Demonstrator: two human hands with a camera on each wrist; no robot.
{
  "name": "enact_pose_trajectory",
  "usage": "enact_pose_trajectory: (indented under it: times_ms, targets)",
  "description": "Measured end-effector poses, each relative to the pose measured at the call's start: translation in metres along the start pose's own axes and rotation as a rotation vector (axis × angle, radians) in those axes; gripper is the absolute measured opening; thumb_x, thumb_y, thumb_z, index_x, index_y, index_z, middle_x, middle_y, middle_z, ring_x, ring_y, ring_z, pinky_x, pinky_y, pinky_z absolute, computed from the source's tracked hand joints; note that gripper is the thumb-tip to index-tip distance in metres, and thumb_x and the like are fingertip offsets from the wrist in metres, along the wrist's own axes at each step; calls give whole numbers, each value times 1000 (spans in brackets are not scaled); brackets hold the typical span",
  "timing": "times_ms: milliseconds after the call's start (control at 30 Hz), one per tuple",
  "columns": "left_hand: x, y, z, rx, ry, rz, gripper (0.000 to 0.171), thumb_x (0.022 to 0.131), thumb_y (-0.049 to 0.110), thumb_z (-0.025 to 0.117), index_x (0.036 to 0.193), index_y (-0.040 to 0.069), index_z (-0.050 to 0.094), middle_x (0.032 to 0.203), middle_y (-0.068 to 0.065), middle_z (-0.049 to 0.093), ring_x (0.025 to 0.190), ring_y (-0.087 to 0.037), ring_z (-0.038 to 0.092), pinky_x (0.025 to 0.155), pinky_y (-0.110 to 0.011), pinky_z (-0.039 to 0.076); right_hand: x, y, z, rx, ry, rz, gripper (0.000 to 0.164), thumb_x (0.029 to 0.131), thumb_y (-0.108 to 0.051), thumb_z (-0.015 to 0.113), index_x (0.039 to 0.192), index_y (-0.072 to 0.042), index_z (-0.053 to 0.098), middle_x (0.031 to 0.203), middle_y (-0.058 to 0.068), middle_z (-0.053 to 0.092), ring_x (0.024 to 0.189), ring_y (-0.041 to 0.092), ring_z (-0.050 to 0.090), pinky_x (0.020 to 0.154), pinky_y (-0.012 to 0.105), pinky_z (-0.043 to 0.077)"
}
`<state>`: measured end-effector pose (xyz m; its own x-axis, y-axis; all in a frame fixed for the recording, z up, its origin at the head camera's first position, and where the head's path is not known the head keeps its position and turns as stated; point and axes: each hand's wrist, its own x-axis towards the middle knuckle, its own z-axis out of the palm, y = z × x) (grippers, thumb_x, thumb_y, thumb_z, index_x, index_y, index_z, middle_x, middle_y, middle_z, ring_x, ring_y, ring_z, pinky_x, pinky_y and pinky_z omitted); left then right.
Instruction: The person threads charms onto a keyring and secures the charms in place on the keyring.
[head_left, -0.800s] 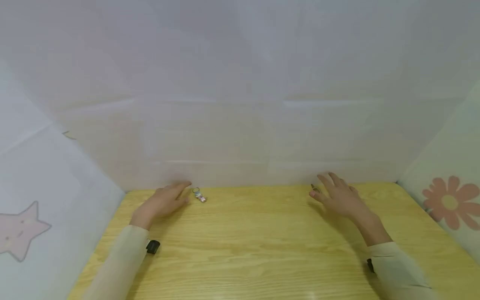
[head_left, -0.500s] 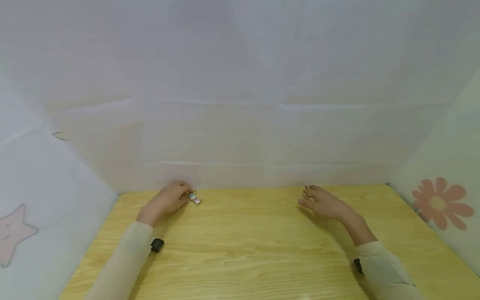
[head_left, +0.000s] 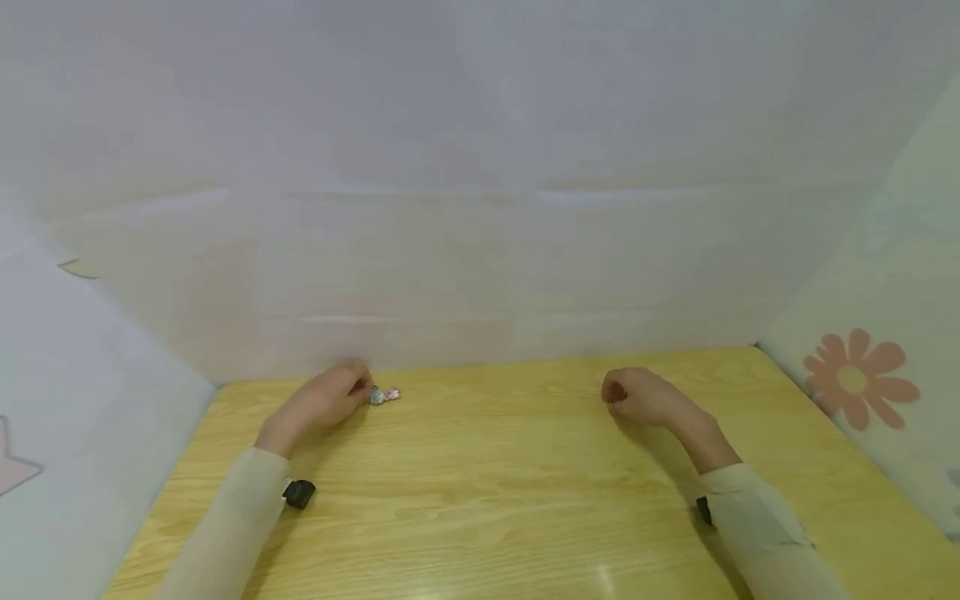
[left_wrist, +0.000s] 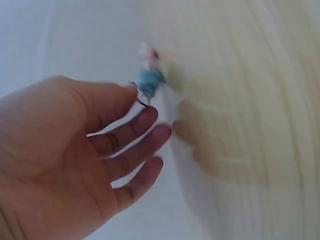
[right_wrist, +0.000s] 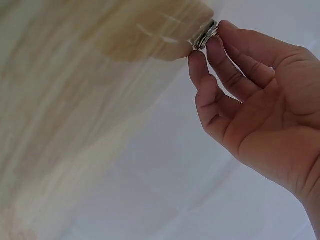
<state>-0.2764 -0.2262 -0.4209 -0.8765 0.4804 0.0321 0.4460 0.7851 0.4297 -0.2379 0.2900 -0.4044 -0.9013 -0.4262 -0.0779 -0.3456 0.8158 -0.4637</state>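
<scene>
In the head view my left hand [head_left: 330, 400] is at the back left of the table [head_left: 480, 475]. Thumb and index finger pinch the metal ring of a small keychain [left_wrist: 150, 80], whose beaded-looking charm is blue near the ring and pink at the end. The charm points away from the fingers, low over the wood. Toward the back right, my right hand [head_left: 648, 396] holds a small silvery metal bundle [right_wrist: 204, 36] between thumb and fingertips. Thin stacked layers show, like keys on a ring; in the head view the curled fingers mostly hide it.
A pale wall sheet [head_left: 450, 250] rises directly behind the table's back edge. Side sheets stand left and right, the right one printed with a red flower [head_left: 851, 379]. Black devices [head_left: 298, 494] are worn at both wrists.
Both hands have gone from spread fingers to pinching: the left took the keychain's ring and swung its charm round to point right, the right closed on the silvery bundle. The head view has shifted slightly.
</scene>
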Motion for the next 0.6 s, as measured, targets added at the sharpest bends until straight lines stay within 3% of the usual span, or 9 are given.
enact_pose_trajectory:
  times_ms: [100, 300, 467, 600]
  targets:
    - [1, 10, -4, -146, -14, 21, 6, 106, 10, 57, 102, 6, 59, 101, -5, 58, 92, -24, 55, 79, -41, 48, 0, 0, 0, -9, -13, 21, 10, 93, 3, 68, 99, -5, 66, 94, 5, 64, 88, 24, 60, 76, 45, 52]
    - [-2, 43, -13, -326, 11, 38, 15, 109, 21, 53, 113, 8, 60, 122, -8, 60, 115, -28, 56, 97, -52, 47, -4, 1, -3, -55, -6, 77, 12, 92, 1, 67, 99, -8, 66, 90, 3, 63, 81, 20, 58, 70, 42, 50]
    - [-3, 74, -16, -538, -19, 88, 22, 111, 26, 48, 116, 6, 54, 127, -10, 61, 124, -31, 55, 105, -55, 41, -9, -1, -12, -107, 105, 50, 11, 94, -5, 67, 105, -6, 68, 92, 3, 63, 83, 22, 58, 71, 44, 50]
    - [-6, 96, -14, -651, -43, 153, 22, 112, 24, 44, 117, 3, 48, 119, -8, 62, 121, -31, 57, 105, -52, 41, -10, -10, -16, -91, 187, 1, 22, 96, -4, 64, 117, 1, 68, 95, 4, 64, 78, 20, 56, 67, 40, 48]
